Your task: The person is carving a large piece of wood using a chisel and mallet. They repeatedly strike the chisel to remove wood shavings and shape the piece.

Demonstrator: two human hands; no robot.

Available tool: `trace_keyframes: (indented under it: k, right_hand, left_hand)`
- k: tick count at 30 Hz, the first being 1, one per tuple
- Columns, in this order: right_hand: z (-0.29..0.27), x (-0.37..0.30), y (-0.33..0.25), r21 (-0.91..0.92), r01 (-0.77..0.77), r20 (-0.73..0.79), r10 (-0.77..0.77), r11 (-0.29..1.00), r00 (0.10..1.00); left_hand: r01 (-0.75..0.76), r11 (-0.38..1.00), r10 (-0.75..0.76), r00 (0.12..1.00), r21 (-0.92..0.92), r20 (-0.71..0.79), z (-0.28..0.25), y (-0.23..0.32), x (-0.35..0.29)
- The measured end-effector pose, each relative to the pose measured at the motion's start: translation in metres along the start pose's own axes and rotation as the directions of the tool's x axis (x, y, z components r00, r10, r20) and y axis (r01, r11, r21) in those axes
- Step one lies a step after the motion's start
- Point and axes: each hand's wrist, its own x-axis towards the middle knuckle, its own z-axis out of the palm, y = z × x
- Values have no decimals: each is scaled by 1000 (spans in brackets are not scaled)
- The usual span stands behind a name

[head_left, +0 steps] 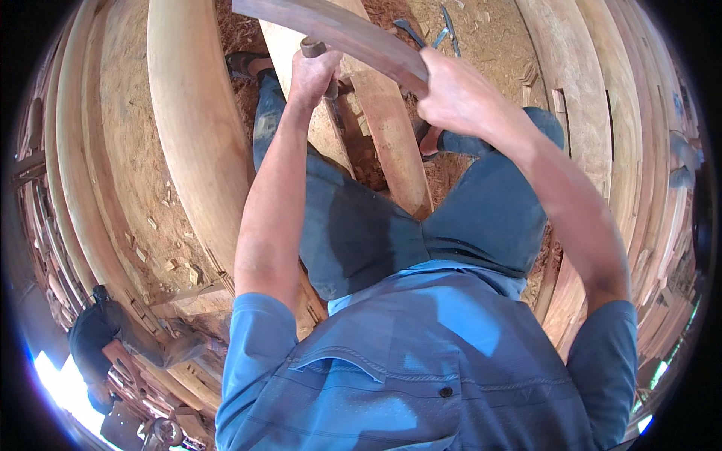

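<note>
My left hand (310, 81) is wrapped round a chisel's round wooden handle (312, 46), whose top end sticks out above the fist; the blade cannot be made out. A long, flat wooden bar (338, 34) is gripped at its near end by my right hand (459, 90). It slants up and left, passing over the area just beyond my left fist. Under the hands, between my legs, lies a pale timber (391, 135) with a dark gap (357, 128) beside it.
Thick, pale logs (192, 113) lie on the left and more timbers (568, 83) on the right. Dark metal tools (449, 31) rest on the chip-strewn ground at the far side. Another person (98, 342) is at the lower left, and part of another (681, 159) shows at the right.
</note>
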Motion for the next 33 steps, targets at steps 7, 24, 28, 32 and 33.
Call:
trace_keyframes:
  k: [7, 24, 28, 32, 33]
  right_hand:
    - [-5, -53, 15, 91, 38, -237, -16, 995, 971]
    - [23, -53, 49, 179, -154, -92, 173, 972, 981]
    - [60, -89, 75, 456, -241, -64, 301, 857, 951]
    - [57, -99, 74, 507, -373, -6, 436, 777, 900]
    - [58, -102, 78, 492, -324, -65, 405, 808, 912]
  left_hand:
    - [11, 999, -11, 1000, -40, -6, 9, 0, 0]
    - [-343, 809, 382, 924, 477, 18, 38, 0, -124]
    - [-596, 742, 576, 801, 308, 163, 39, -2, -166]
    - [-266, 963, 268, 927, 42, -261, 28, 21, -111]
    - [-107, 994, 91, 931, -25, -353, 19, 30, -84]
